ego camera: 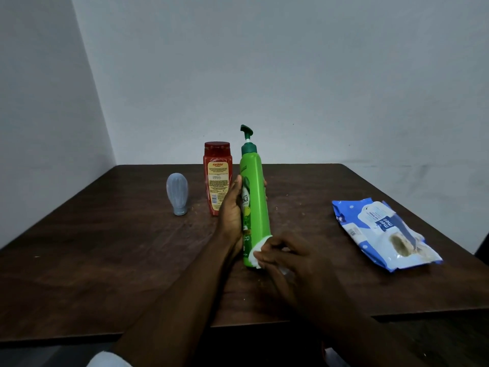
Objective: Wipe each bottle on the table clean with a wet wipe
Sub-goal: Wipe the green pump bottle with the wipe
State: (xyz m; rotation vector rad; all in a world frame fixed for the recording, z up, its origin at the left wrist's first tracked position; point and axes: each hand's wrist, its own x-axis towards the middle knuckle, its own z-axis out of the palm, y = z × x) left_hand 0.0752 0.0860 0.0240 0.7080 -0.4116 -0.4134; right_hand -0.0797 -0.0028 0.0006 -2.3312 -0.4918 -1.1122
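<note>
A tall green pump bottle [255,197] stands near the middle of the dark wooden table [105,260], leaning slightly left. My left hand [232,210] grips its middle from the left side. My right hand [288,258] presses a white wet wipe [256,251] against the bottle's lower right side. Behind stands a red bottle [216,176] with a yellow label, upright. Left of it a small grey-blue bottle [177,193] rests upside down on its cap.
A blue and white wet wipe pack [383,231] lies flat on the right part of the table, its flap open. Grey walls rise behind and to the left. The table's front edge runs just under my forearms.
</note>
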